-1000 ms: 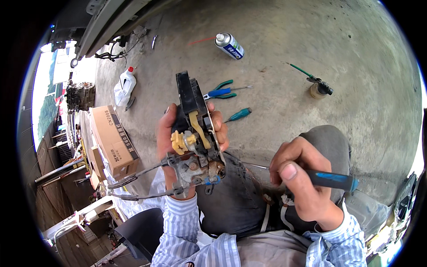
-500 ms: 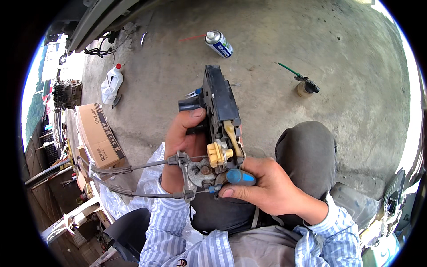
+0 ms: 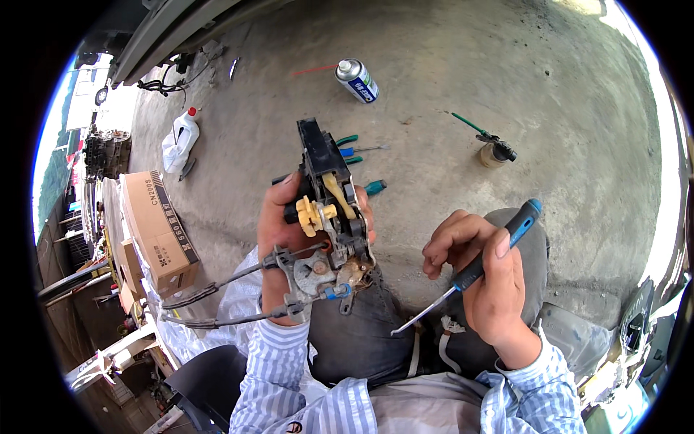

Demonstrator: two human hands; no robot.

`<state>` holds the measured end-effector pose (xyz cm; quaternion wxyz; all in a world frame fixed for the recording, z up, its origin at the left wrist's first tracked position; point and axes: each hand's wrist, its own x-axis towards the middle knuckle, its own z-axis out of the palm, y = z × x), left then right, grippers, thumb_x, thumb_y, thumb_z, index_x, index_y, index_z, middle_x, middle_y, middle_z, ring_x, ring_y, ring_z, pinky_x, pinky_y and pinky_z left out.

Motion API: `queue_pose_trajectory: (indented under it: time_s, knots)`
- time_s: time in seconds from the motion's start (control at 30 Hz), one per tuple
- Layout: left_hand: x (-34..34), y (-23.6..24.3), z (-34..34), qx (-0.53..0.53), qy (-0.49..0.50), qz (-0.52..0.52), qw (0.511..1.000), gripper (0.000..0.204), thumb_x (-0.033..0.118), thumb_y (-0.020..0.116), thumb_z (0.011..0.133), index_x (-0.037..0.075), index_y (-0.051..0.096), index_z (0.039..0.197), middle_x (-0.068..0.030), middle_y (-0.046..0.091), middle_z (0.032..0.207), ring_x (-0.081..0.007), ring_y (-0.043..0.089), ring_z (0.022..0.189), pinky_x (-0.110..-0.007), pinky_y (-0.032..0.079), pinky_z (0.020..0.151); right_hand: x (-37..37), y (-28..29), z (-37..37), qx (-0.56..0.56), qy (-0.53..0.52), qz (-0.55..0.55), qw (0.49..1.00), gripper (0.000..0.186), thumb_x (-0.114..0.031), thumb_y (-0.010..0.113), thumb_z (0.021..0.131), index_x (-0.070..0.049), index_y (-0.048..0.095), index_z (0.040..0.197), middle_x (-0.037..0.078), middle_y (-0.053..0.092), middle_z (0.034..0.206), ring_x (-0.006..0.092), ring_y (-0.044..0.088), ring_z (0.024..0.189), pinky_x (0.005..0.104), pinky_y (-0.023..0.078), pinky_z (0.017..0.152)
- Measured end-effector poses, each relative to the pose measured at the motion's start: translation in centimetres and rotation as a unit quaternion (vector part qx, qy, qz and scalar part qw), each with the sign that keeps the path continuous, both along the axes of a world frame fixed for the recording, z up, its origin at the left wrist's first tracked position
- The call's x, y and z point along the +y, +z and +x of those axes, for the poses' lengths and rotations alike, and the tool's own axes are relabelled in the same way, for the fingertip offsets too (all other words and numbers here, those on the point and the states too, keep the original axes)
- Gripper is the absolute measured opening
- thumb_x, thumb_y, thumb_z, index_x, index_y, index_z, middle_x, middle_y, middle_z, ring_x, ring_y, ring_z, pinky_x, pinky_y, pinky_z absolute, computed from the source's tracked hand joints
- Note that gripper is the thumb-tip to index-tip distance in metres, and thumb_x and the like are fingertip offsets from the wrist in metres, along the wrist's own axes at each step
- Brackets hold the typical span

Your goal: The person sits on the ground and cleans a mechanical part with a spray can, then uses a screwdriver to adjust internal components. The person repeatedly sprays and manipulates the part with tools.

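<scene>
A car door lock mechanism (image 3: pixel 334 249), with a black plastic housing, metal latch plates and a yellow plastic clip (image 3: pixel 312 215), is held upright in front of me. My left hand (image 3: pixel 278 220) is wrapped round its housing from behind, and fingertips show at its right side. Two black cables (image 3: pixel 217 286) run off it to the left. A small blue fitting (image 3: pixel 337 292) is at its lower end. My right hand (image 3: pixel 491 282) grips a hook pick (image 3: pixel 499 242) with a black and blue handle. Its thin metal shaft points down left, the bent tip apart from the lock.
Pliers and a blue screwdriver (image 3: pixel 354 151) lie on the concrete floor beyond the lock, near a teal handle (image 3: pixel 375 188). Farther off are a spray can (image 3: pixel 357 81) and an oil can (image 3: pixel 496 152). A white jug (image 3: pixel 179 145) and cardboard box (image 3: pixel 155 231) are at left.
My right hand has moved off the lock to the right, and the whole hook pick now shows in it. The lock has shifted left and tilted, uncovering tools on the floor.
</scene>
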<state>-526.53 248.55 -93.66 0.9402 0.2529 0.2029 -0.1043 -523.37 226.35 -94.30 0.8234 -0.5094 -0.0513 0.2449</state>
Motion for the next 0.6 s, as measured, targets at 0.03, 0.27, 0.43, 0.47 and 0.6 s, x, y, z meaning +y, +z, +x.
queue_pose_trajectory:
  time_s: [0.03, 0.27, 0.43, 0.47, 0.6]
  knots:
    - [0.2, -0.1, 0.0, -0.007, -0.008, -0.004, 1.0, 0.064, 0.051, 0.041, 0.099, -0.006, 0.048, 0.125, -0.0129, 0.051, 0.104, -0.0224, 0.047, 0.087, -0.037, 0.043, 0.074, -0.6, 0.0, 0.0, -0.03, 0.027, -0.002, 0.999, 0.058, -0.047, 0.041, 0.105, 0.006, 0.063, 0.096, 0.008, 0.057, 0.083, 0.0113, 0.055, 0.065, 0.0245, 0.044, 0.056]
    - [0.0, 0.0, -0.1, 0.015, 0.036, -0.032, 0.999, 0.065, 0.052, 0.042, 0.099, -0.007, 0.047, 0.127, -0.0127, 0.05, 0.105, -0.0223, 0.047, 0.09, -0.038, 0.044, 0.076, -2.0, 0.4, 1.3, 0.004, -0.006, 0.098, 0.995, 0.053, -0.045, 0.049, 0.103, 0.008, 0.054, 0.1, 0.019, 0.059, 0.091, 0.0235, 0.067, 0.07, 0.0336, 0.058, 0.061]
    - [-0.4, -0.1, 0.2, 0.033, 0.055, -0.038, 0.997, 0.064, 0.051, 0.042, 0.099, -0.007, 0.048, 0.125, -0.0139, 0.052, 0.105, -0.0237, 0.049, 0.09, -0.039, 0.044, 0.076, -2.0, 1.3, 1.5, 0.012, -0.038, 0.108, 0.993, 0.031, -0.024, 0.058, 0.1, 0.007, 0.054, 0.102, 0.021, 0.059, 0.099, 0.0284, 0.07, 0.081, 0.0385, 0.062, 0.07]
    - [-0.4, -0.1, 0.3, 0.042, 0.057, -0.034, 0.997, 0.063, 0.051, 0.042, 0.099, -0.007, 0.049, 0.124, -0.0144, 0.053, 0.104, -0.0242, 0.05, 0.089, -0.039, 0.045, 0.075, -1.9, 1.5, 1.5, 0.004, -0.035, 0.102, 0.994, 0.028, -0.02, 0.06, 0.099, 0.007, 0.054, 0.102, 0.022, 0.059, 0.1, 0.0286, 0.07, 0.083, 0.0382, 0.062, 0.071]
    - [0.2, -0.2, 0.5, 0.072, 0.042, -0.021, 0.996, 0.061, 0.05, 0.042, 0.099, -0.007, 0.051, 0.121, -0.0159, 0.056, 0.102, -0.0261, 0.052, 0.087, -0.04, 0.045, 0.074, -1.2, 2.0, 1.0, -0.027, -0.017, 0.124, 0.992, 0.012, -0.003, 0.06, 0.095, 0.007, 0.056, 0.102, 0.021, 0.06, 0.101, 0.0269, 0.07, 0.087, 0.0373, 0.062, 0.077]
